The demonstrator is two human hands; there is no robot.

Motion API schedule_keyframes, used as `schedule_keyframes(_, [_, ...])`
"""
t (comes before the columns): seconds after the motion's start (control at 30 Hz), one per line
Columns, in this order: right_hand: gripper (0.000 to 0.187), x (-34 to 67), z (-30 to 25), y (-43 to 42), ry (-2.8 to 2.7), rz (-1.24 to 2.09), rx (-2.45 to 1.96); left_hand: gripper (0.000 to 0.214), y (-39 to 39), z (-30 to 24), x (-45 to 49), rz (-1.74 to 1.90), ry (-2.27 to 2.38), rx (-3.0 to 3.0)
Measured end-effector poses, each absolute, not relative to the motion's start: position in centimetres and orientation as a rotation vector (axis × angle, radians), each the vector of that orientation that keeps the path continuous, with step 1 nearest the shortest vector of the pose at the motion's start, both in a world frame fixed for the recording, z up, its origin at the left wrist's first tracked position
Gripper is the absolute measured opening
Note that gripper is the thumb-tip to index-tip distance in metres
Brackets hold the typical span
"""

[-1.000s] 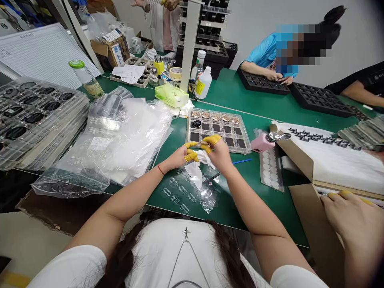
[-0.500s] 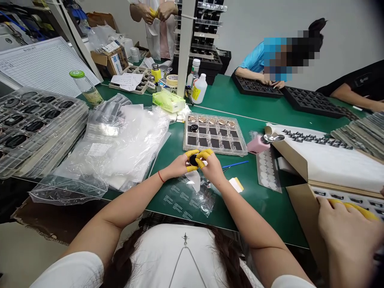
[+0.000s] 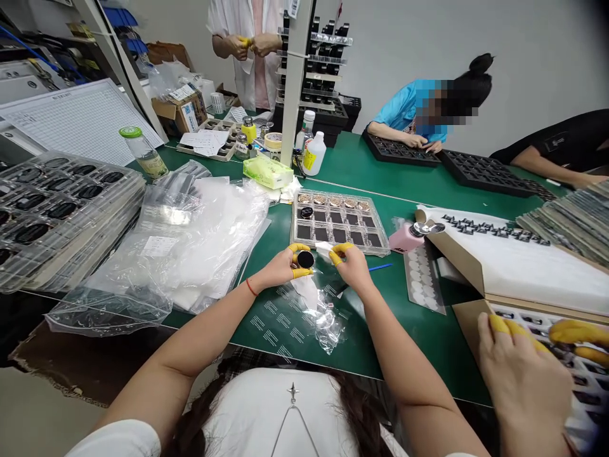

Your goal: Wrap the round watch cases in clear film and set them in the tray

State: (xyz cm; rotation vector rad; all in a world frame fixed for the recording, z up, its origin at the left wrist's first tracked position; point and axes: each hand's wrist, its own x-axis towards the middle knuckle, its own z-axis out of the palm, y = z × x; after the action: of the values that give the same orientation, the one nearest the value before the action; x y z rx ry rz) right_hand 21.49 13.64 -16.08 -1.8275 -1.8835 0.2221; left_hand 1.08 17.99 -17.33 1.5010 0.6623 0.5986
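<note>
My left hand (image 3: 280,266), with yellow finger cots on its fingertips, is closed around the edge of a round black watch part (image 3: 305,259), its flat dark side facing up. Just to the right, my right hand (image 3: 356,270), also in finger cots, pinches a small white wipe (image 3: 324,250); whether it is paper or cloth I cannot tell. Beneath the hands lie another white piece (image 3: 307,293) and crumpled clear film (image 3: 329,330). Beyond them stands a clear compartment tray (image 3: 340,245) with round metallic parts in its back row and one black round part.
Plastic bags (image 3: 204,235) and stacked trays (image 3: 61,228) lie to the left. At right are a pink pump bottle (image 3: 406,237), a sheet of white round stickers (image 3: 422,282) and an open carton (image 3: 459,263). A co-worker's hands (image 3: 526,374) reach into its lower section.
My right hand has moved right, away from the watch part, and now shows a white wipe. The watch part's flat face has turned up. At right, a co-worker's second hand has come into view.
</note>
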Motion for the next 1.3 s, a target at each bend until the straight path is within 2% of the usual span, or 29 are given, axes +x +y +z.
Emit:
schedule_keyframes(0.1, [0.009,19.2,-14.8,12.4,-1.971,0.177,-1.516,0.053,17.9,-16.9,1.0,0.66,0.63,1.62])
schedule_keyframes(0.23, [0.017,16.8,-15.5,12.2,-2.126,0.051,-1.361,0.031,17.7,-16.8,1.1,0.713,0.561,1.821])
schedule_keyframes(0.43, [0.018,17.0,-16.8,12.3,-2.01,-0.07,-1.42,0.049,17.7,-17.2,1.2,0.745,0.652,1.666])
schedule_keyframes(0.6, [0.018,16.6,-16.9,12.4,-2.002,-0.203,-1.389,0.043,17.7,-17.4,1.5,0.709,0.628,1.693])
schedule_keyframes(0.8, [0.016,16.6,-17.1,12.3,-1.93,-0.234,-1.392,0.047,17.3,-17.1,1.6,0.719,0.696,1.6])
schedule_keyframes(1.03, [0.018,16.3,-17.2,12.7,-1.905,-0.349,-1.44,0.038,17.2,-16.9,1.6,0.685,0.705,1.638])
schedule_keyframes(1.2, [0.017,18.7,-16.6,14.1,-1.813,-0.291,-1.604,0.06,17.2,-17.1,1.7,0.676,0.657,1.417])
schedule_keyframes(1.3, [0.022,20.5,-16.1,13.9,-1.696,-0.235,-1.65,0.06,17.4,-16.5,1.3,0.714,0.675,1.318])
